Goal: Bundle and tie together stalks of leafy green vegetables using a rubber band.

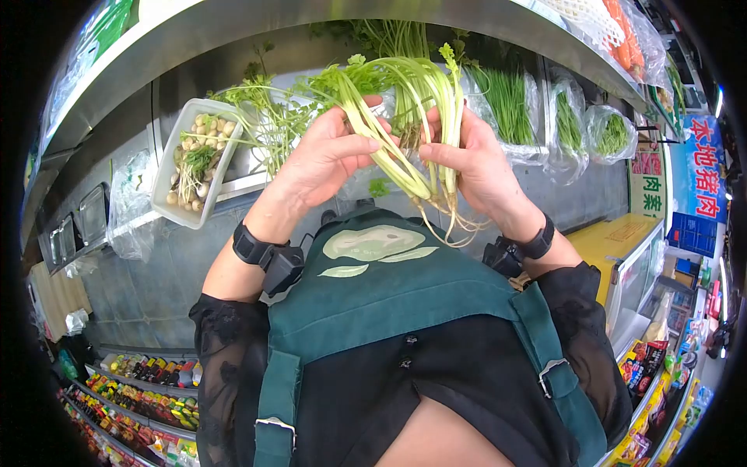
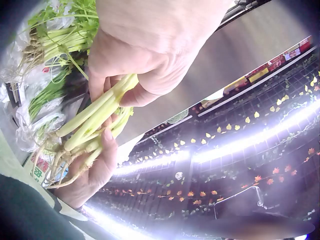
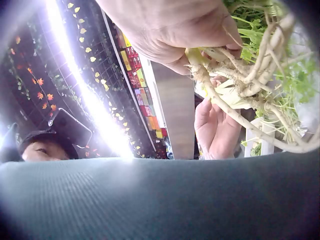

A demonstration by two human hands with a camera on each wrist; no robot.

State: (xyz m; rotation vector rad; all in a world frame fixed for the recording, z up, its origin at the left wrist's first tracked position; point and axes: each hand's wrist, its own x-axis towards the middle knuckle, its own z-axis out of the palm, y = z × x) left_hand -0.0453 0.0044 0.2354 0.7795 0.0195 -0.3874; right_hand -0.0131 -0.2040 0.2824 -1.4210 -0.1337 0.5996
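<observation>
Both hands hold slender celery stalks (image 1: 436, 117) in front of the apron, leaves pointing away and pale roots hanging toward the body. My left hand (image 1: 323, 156) pinches one group of stalks between thumb and fingers. Beside it, my right hand (image 1: 478, 159) grips another group, its thumb across the stalks just above the roots. In the left wrist view the celery's root ends (image 2: 65, 155) stick out between the two hands. Thick, tangled roots (image 3: 250, 85) fill the near side of the right wrist view and partly hide the left hand (image 3: 217, 130).
Left of the hands, a white plastic tub (image 1: 173, 156) holds small round pale vegetables and sprouts. Leafy greens (image 1: 268, 117) lie on the counter behind it. Bagged bunches of chives (image 1: 506, 105) line the right side. A metal shelf edge (image 1: 311, 17) curves overhead; a yellow-topped cabinet (image 1: 611, 245) stands at right.
</observation>
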